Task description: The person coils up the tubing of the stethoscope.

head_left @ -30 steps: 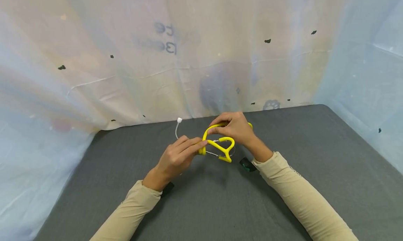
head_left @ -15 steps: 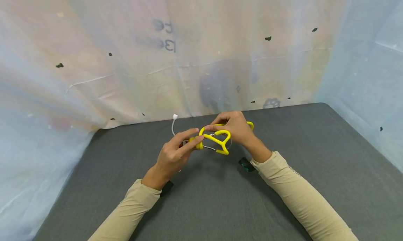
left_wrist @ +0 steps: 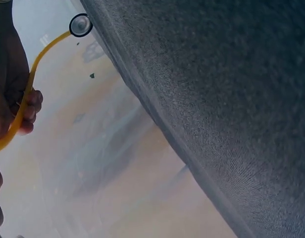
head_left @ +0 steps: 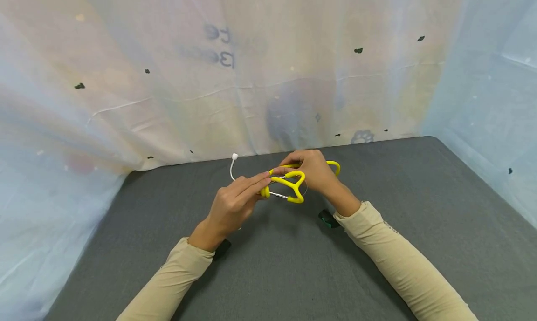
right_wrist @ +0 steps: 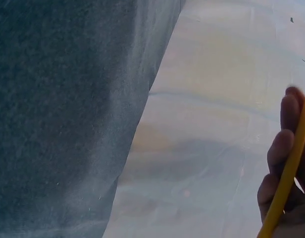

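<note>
A stethoscope with bright yellow tubing (head_left: pixel 299 190) is held above the grey table, its tube bundled in loops between both hands. My left hand (head_left: pixel 230 203) grips the bundle from the left, fingers lying along the top. On the other side my right hand (head_left: pixel 315 174) pinches the tubing between thumb and fingers, and a yellow loop (head_left: pixel 337 166) sticks out behind it. Beyond the left hand a white eartip (head_left: pixel 235 156) points up on its thin stem. The left wrist view shows the round chest piece (left_wrist: pixel 80 25) at the tube's far end.
A grey cloth-covered table (head_left: pixel 268 274) spreads beneath both forearms. Pale patterned sheeting (head_left: pixel 268 78) hangs behind the table's far edge, with bluish sheeting (head_left: pixel 495 125) along the right. Dark wrist-worn pieces (head_left: pixel 328 218) show under the wrists.
The stethoscope has shifted slightly left and away from me. My left fingers spread apart half a second ago and now lie together on the bundle. The right hand has barely moved.
</note>
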The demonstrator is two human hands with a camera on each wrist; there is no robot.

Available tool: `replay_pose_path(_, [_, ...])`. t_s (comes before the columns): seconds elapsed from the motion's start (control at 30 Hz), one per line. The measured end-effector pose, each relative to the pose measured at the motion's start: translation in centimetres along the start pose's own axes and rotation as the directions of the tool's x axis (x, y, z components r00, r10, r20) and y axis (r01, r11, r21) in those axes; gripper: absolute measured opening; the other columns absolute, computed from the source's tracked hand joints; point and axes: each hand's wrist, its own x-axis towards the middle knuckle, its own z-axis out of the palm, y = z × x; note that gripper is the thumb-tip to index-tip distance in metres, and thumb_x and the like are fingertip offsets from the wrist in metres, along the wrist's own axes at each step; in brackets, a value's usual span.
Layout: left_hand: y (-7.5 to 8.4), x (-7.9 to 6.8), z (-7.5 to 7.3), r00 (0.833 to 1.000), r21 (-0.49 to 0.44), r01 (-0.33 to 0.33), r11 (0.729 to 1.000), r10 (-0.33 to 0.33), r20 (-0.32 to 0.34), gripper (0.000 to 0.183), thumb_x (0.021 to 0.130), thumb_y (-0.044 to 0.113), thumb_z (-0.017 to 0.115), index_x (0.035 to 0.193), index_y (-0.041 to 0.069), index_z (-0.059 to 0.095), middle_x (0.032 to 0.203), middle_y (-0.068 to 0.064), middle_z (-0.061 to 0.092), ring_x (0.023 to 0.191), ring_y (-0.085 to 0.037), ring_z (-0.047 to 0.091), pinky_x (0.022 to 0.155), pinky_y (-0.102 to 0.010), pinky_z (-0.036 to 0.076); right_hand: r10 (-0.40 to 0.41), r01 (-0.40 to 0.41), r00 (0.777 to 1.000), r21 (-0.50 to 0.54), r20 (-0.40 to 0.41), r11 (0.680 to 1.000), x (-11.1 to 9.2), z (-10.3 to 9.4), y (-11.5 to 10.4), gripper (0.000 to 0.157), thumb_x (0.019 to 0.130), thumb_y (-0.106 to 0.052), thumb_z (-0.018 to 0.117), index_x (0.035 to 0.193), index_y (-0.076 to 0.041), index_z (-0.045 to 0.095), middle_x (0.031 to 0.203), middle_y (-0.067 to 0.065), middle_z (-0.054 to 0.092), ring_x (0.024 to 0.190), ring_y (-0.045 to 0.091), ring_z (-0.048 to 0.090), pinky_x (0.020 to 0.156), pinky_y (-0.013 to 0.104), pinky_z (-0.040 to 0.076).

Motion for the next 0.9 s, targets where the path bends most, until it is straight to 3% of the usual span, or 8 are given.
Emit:
replay_pose_path(0.2, [-0.3, 0.2, -0.4, 0.996, 0.003, 0.045, 0.999, -0.045, -0.071, 0.044, 0.073, 0.000, 0.084, 0.116, -0.002, 0.072, 0.114, -0.014, 0.074, 0.072, -0.020, 0.065, 0.057, -0.024, 0.055, -0.001, 0.001, 1.000, 0.014, -0.002, 1.000, 0.2, 0.0, 0.7, 0.025, 0.096, -0.017, 0.068, 0.117, -0.006, 0.062, 0.112, 0.011, 0.071, 0.103, 0.025, 0.069, 0.091, 0.040, 0.057])
replay_pose_path(0.37, [-0.6, 0.3, -0.5, 0.990, -0.007, 0.062, 0.998, -0.063, -0.128, 0.047, 0.070, -0.002, 0.085, 0.115, -0.004, 0.072, 0.112, -0.016, 0.074, 0.071, -0.021, 0.065, 0.058, -0.026, 0.054, -0.033, 0.031, 0.998, 0.047, 0.056, 0.998, 0.3, 0.1, 1.3, 0.027, 0.100, 0.000, 0.055, 0.125, -0.006, 0.052, 0.123, 0.016, 0.064, 0.117, 0.031, 0.065, 0.100, 0.044, 0.054])
replay_pose_path(0.57, [-0.8, 0.4, -0.9, 0.970, -0.005, 0.142, 0.990, -0.141, -0.197, 0.047, 0.070, -0.003, 0.085, 0.116, -0.004, 0.072, 0.113, -0.018, 0.073, 0.068, -0.021, 0.061, 0.058, -0.027, 0.052, -0.091, 0.086, 0.991, 0.055, 0.093, 0.995, 0.3, 0.4, 1.3, 0.024, 0.098, -0.010, 0.062, 0.122, -0.012, 0.060, 0.119, 0.010, 0.068, 0.111, 0.028, 0.067, 0.091, 0.044, 0.057])
replay_pose_path(0.7, [-0.9, 0.4, -1.1, 0.954, -0.013, 0.210, 0.978, -0.208, -0.215, 0.047, 0.072, -0.007, 0.083, 0.117, -0.005, 0.071, 0.115, -0.019, 0.072, 0.069, -0.023, 0.061, 0.060, -0.029, 0.053, -0.130, 0.126, 0.985, 0.044, 0.113, 0.991, 0.2, 0.5, 0.9, 0.022, 0.095, -0.008, 0.066, 0.117, -0.012, 0.065, 0.114, 0.007, 0.070, 0.100, 0.023, 0.069, 0.086, 0.038, 0.058])
replay_pose_path(0.9, [-1.1, 0.4, -1.1, 0.936, 0.013, 0.268, 0.963, -0.257, -0.241, 0.045, 0.075, -0.007, 0.082, 0.118, -0.005, 0.070, 0.114, -0.019, 0.072, 0.072, -0.026, 0.063, 0.061, -0.031, 0.055, -0.169, 0.162, 0.975, 0.062, 0.145, 0.985, -0.2, 0.8, 0.1, 0.017, 0.092, -0.015, 0.072, 0.109, -0.011, 0.070, 0.100, 0.002, 0.072, 0.086, 0.012, 0.068, 0.075, 0.028, 0.057])
